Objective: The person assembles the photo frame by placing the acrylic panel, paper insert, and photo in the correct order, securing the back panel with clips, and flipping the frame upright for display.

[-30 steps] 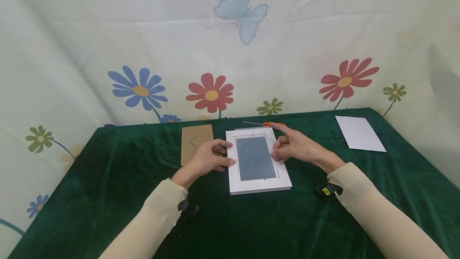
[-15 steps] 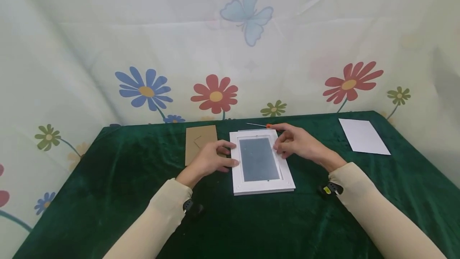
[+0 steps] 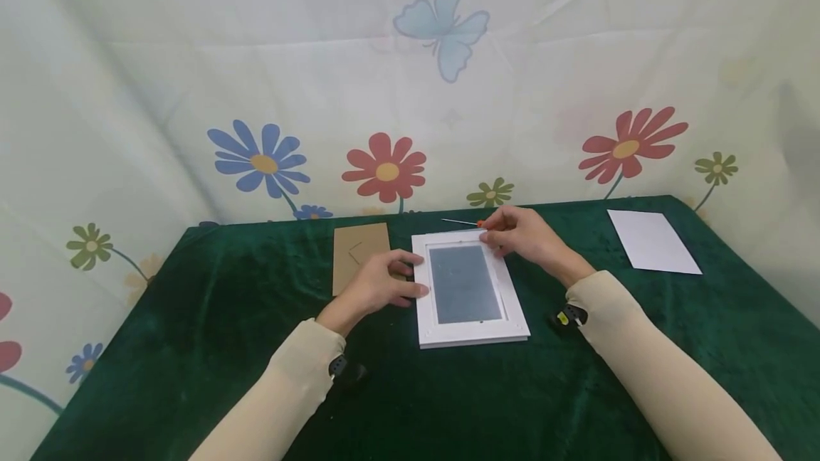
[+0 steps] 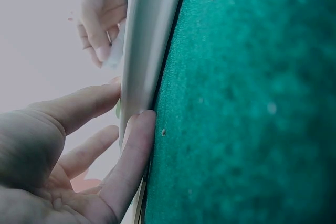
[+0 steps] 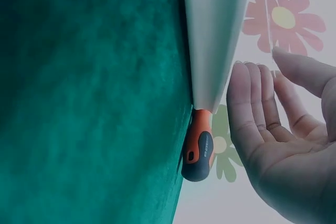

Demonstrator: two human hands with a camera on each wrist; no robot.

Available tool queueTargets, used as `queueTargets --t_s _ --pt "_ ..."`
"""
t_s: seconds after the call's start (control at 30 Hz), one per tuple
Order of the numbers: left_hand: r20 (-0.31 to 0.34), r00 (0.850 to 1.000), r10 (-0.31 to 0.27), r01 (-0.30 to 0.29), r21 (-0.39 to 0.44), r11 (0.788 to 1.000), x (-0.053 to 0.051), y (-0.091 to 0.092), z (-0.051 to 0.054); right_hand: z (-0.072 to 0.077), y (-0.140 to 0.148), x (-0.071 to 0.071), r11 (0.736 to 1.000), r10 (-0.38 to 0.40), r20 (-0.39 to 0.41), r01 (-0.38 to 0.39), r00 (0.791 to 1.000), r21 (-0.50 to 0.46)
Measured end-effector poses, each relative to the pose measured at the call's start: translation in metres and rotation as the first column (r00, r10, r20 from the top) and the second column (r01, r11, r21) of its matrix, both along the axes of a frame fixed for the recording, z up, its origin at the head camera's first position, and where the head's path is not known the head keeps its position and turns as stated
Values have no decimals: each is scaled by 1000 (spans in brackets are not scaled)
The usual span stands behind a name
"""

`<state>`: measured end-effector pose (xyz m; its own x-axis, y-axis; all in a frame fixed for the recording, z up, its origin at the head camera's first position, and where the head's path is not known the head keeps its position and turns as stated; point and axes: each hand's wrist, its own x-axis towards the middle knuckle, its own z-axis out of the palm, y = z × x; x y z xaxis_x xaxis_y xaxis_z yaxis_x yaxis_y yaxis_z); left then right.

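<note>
A white picture frame [image 3: 426,311] lies on the green cloth, a grey-blue panel [image 3: 464,283] showing in its opening. My left hand [image 3: 378,279] touches the frame's left side with thumb and fingertips spread apart; the left wrist view shows the fingers [image 4: 128,161] against that side. Over the frame's far right corner, my right hand [image 3: 525,237] pinches what looks like a thin clear sheet [image 5: 270,24] between thumb and fingers. Only its thin edge shows in the right wrist view. A screwdriver [image 5: 198,148] with an orange and black handle lies just behind the frame.
A brown backing board [image 3: 352,251] lies left of the frame, partly behind my left hand. White paper or card [image 3: 653,240] lies at the far right of the green cloth [image 3: 461,404]. A flowered curtain [image 3: 307,84] hangs behind the table.
My right hand has moved from the frame's right side away from me to its far right corner. The left hand stays at the left side. The whole view has shifted slightly.
</note>
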<state>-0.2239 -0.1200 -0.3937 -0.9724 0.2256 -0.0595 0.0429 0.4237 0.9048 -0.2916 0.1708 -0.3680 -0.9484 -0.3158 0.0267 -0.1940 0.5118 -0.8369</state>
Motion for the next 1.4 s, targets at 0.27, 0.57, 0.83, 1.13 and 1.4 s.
queueTargets --t_s 0.27,0.57,0.83,1.13,1.4 --pt "9 1000 -5 5 4 1000 3 2 -2 -4 1 0 999 -13 0 13 1000 33" --pt "7 1000 7 -7 5 1000 5 -1 -3 -8 -2 -1 999 -2 -4 3 1000 54" --pt "10 1000 8 -8 7 1000 5 -2 0 -9 -3 -4 997 -3 -13 4 1000 73" --pt "7 1000 4 -4 6 1000 3 0 4 -12 -4 -8 995 4 -51 1 999 100" --pt "8 1000 4 -4 -3 1000 3 1 5 -10 -6 -8 984 11 -69 2 998 179"
